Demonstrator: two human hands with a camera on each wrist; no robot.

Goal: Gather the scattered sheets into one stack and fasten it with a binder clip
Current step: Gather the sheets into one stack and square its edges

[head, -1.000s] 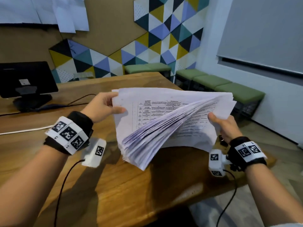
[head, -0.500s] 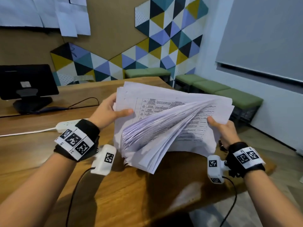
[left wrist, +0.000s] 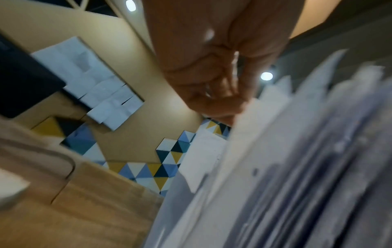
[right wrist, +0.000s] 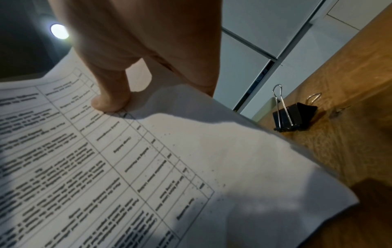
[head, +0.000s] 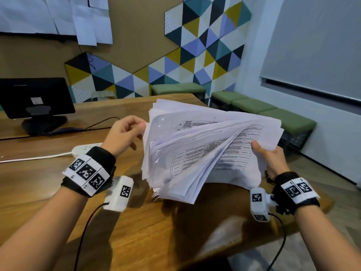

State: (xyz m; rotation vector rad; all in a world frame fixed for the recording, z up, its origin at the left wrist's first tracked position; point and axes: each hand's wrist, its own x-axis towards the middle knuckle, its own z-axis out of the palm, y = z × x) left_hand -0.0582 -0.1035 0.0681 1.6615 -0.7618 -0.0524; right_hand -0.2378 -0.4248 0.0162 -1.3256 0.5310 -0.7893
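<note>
wooden table [head: 136,231] under geometric wall panels [head: 205,45], green benches [head: 254,106] beside.

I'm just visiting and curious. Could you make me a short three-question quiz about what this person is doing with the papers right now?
1. True or false: the binder clip is already fastened on the stack of sheets.
2. Which hand's thumb presses on the printed top page?
A. left hand
B. right hand
3. Fill in: the clip lies on the wooden ____.

Key
1. False; it lies loose beside the paper.
2. B
3. table
</note>
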